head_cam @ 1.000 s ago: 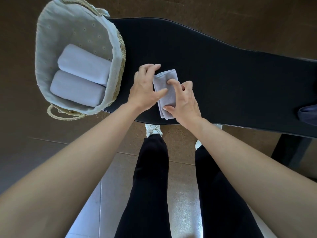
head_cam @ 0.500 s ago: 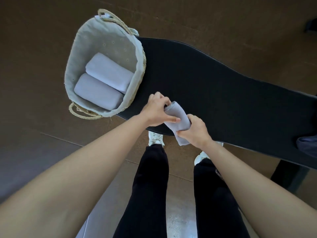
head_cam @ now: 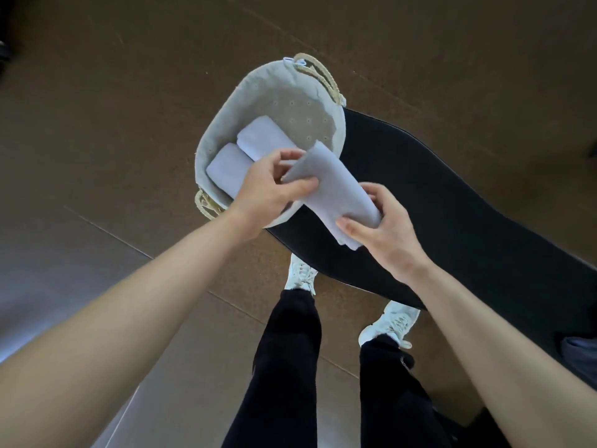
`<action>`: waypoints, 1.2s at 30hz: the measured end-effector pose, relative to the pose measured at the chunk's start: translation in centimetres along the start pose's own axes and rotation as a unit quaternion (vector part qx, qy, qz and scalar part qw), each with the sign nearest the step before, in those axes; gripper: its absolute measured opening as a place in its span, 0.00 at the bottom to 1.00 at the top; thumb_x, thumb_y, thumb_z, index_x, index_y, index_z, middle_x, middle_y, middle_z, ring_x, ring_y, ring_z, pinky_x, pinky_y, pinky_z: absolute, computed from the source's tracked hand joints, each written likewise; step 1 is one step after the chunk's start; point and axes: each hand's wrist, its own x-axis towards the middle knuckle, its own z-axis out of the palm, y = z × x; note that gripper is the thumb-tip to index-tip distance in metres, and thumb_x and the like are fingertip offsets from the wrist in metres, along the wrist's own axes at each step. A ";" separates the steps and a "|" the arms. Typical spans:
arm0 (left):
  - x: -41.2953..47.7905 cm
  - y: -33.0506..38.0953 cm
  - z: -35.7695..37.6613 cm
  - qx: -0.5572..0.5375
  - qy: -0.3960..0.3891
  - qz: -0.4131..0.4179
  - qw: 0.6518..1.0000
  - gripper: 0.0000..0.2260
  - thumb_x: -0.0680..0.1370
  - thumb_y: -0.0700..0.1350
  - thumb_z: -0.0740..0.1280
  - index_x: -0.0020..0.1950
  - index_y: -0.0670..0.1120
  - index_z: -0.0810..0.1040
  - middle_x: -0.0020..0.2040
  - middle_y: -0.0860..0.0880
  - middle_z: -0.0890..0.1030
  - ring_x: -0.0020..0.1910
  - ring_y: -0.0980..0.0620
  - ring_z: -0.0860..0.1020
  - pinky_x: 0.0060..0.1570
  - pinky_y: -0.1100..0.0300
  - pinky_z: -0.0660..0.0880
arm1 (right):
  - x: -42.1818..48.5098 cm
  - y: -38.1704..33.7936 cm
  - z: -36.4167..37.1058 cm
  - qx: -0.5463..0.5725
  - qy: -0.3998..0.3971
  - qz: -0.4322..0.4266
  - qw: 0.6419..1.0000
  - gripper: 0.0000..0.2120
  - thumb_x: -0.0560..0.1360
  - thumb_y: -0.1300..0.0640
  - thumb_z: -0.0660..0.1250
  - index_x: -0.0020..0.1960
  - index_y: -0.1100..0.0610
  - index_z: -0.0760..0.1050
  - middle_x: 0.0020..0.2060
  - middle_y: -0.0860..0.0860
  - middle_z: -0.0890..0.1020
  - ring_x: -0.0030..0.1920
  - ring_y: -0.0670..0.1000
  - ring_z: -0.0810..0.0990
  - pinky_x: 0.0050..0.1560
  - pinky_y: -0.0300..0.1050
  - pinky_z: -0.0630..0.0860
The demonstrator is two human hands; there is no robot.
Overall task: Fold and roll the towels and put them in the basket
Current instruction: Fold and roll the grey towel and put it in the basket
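Lifted off the dark surface [head_cam: 452, 195] now, the rolled towel [head_cam: 332, 185] hangs over the basket [head_cam: 258, 92], both hands pinching it — left hand [head_cam: 268, 192], right hand [head_cam: 384, 231] — above brown floor [head_cam: 129, 92].

Brown floor [head_cam: 129, 92]; black curved table [head_cam: 468, 221]; glossy tiles [head_cam: 97, 247], possibly daylight reflection.

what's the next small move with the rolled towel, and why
Probably carry the rolled towel, held by the left hand and right hand, over the basket and lower it into the bare liner beside the two rolled towels already lying there.
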 end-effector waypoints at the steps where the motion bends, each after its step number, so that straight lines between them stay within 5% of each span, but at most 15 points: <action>1: 0.9 0.1 -0.9 -0.010 0.032 0.006 0.999 0.15 0.77 0.40 0.75 0.60 0.51 0.77 0.52 0.49 0.84 0.48 0.55 0.84 0.49 0.61 0.81 | 1.0 -0.9 0.6 -0.018 0.006 -0.024 1.000 0.25 0.73 0.57 0.79 0.66 0.50 0.73 0.56 0.47 0.80 0.55 0.45 0.81 0.49 0.40 0.81; 4: 4.3 0.2 -3.0 -0.018 0.111 0.028 0.993 0.15 0.78 0.45 0.74 0.63 0.50 0.77 0.54 0.49 0.84 0.54 0.54 0.83 0.54 0.56 0.82 | 4.0 -3.1 2.3 -0.064 0.019 -0.094 0.993 0.28 0.75 0.58 0.75 0.71 0.47 0.69 0.62 0.49 0.73 0.60 0.43 0.77 0.53 0.42 0.81; 8: 9.1 0.5 -4.4 -0.058 0.145 0.040 0.987 0.15 0.78 0.47 0.70 0.65 0.48 0.78 0.54 0.50 0.84 0.55 0.52 0.82 0.59 0.49 0.81 | 7.9 -5.1 4.7 -0.154 0.070 -0.157 0.973 0.27 0.77 0.63 0.71 0.73 0.48 0.69 0.62 0.50 0.69 0.51 0.39 0.75 0.50 0.34 0.78; 14: 12.7 -1.3 -4.7 -0.123 0.147 -0.022 0.981 0.17 0.78 0.44 0.69 0.66 0.44 0.77 0.57 0.45 0.84 0.57 0.46 0.84 0.58 0.44 0.82 | 12.4 -5.3 8.0 -0.324 0.091 -0.091 0.937 0.27 0.78 0.66 0.65 0.73 0.49 0.68 0.62 0.52 0.67 0.54 0.52 0.73 0.53 0.42 0.71; 22: 13.1 -2.3 -3.5 0.101 0.247 0.037 0.963 0.21 0.77 0.49 0.74 0.69 0.48 0.77 0.65 0.52 0.82 0.66 0.53 0.78 0.67 0.58 0.73 | 14.1 -5.8 9.6 -0.421 0.092 -0.004 0.902 0.19 0.77 0.69 0.61 0.65 0.56 0.66 0.60 0.59 0.66 0.52 0.60 0.74 0.53 0.53 0.77; 27: 14.4 -3.0 -4.1 0.149 0.208 0.059 0.965 0.23 0.76 0.52 0.73 0.70 0.52 0.76 0.65 0.54 0.82 0.66 0.53 0.78 0.66 0.59 0.73 | 13.9 -5.0 9.7 -0.481 0.123 -0.014 0.868 0.15 0.78 0.68 0.61 0.63 0.56 0.68 0.59 0.58 0.67 0.44 0.58 0.71 0.44 0.51 0.71; 31: 14.6 -3.0 -3.9 0.228 0.238 0.044 0.943 0.23 0.76 0.57 0.72 0.69 0.54 0.75 0.64 0.54 0.82 0.65 0.49 0.79 0.61 0.53 0.75 | 14.6 -4.6 10.2 -0.564 0.146 -0.075 0.809 0.15 0.77 0.68 0.64 0.61 0.56 0.70 0.60 0.59 0.70 0.45 0.57 0.74 0.38 0.52 0.72; 33: 14.3 -3.0 -3.5 0.247 0.266 0.046 0.931 0.21 0.76 0.55 0.71 0.67 0.51 0.75 0.63 0.52 0.82 0.63 0.47 0.79 0.55 0.51 0.77 | 14.9 -4.4 10.3 -0.605 0.152 -0.149 0.768 0.09 0.75 0.69 0.64 0.52 0.59 0.76 0.52 0.60 0.76 0.44 0.59 0.77 0.39 0.54 0.77; 35: 13.4 -3.8 -3.2 0.245 0.293 0.122 0.916 0.17 0.76 0.49 0.72 0.63 0.47 0.75 0.60 0.49 0.80 0.59 0.47 0.79 0.48 0.49 0.78 | 15.1 -4.1 10.0 -0.631 0.139 -0.207 0.734 0.06 0.73 0.70 0.65 0.43 0.61 0.77 0.45 0.61 0.78 0.44 0.63 0.77 0.42 0.56 0.78; 36: 12.8 -4.5 -3.1 0.255 0.300 0.173 0.903 0.15 0.76 0.45 0.71 0.61 0.46 0.76 0.60 0.47 0.78 0.58 0.47 0.78 0.45 0.49 0.79 | 15.1 -3.9 9.8 -0.624 0.118 -0.202 0.745 0.05 0.74 0.69 0.65 0.43 0.62 0.78 0.45 0.61 0.78 0.46 0.64 0.77 0.46 0.57 0.78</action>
